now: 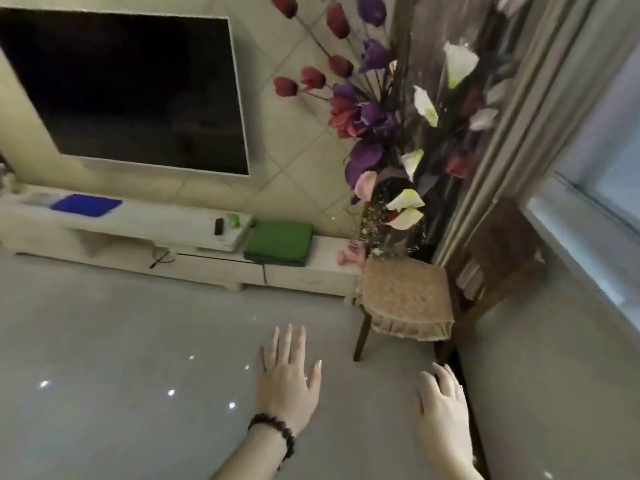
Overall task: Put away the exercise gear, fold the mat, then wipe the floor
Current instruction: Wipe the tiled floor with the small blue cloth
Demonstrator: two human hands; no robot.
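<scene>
A folded green mat (pixel 278 242) lies on the low white TV cabinet (pixel 304 275), to the right of its raised shelf. Small pink dumbbells (pixel 351 257) sit at the cabinet's right end, beside the chair. A blue cloth (pixel 86 205) rests on the raised shelf at the left. My left hand (pixel 289 379), with a dark bead bracelet on the wrist, is stretched out flat over the glossy grey floor (pixel 121 358), fingers straight and holding nothing. My right hand (pixel 443 400) is also held out with relaxed fingers and is empty.
A large dark TV (pixel 131 88) hangs on the tiled wall. A wooden chair with a beige cushion (pixel 405 297) stands right of the cabinet. Tall artificial flowers (pixel 391 126) rise behind it. A window (pixel 602 168) is at the right. A small dark object (pixel 218 226) sits on the shelf.
</scene>
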